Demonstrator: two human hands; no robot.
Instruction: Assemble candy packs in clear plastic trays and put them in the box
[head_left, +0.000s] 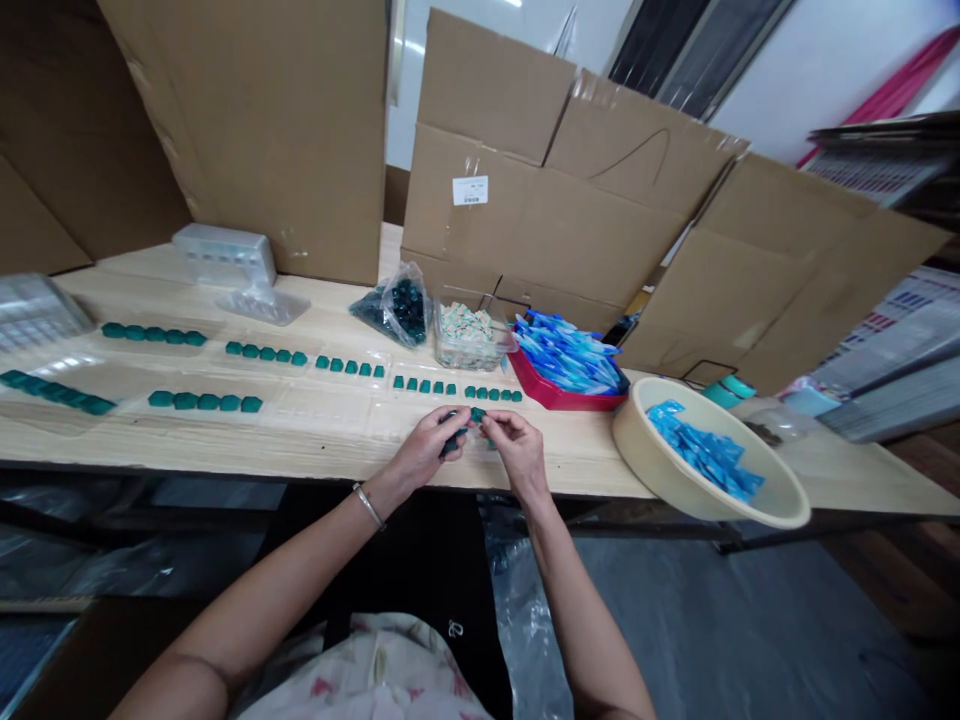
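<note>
Within left-hand grip, teal piece

My left hand: dark teal piece, pinched in the fingers. My right hand: small teal piece, pinched. On the wooden table: rows of teal pieces on clear plastic trays; a red tray of blue items; a beige basin of blue sachets.

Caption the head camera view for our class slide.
Left hand and right hand hold small teal pieces beside matching rows on a table.
</note>
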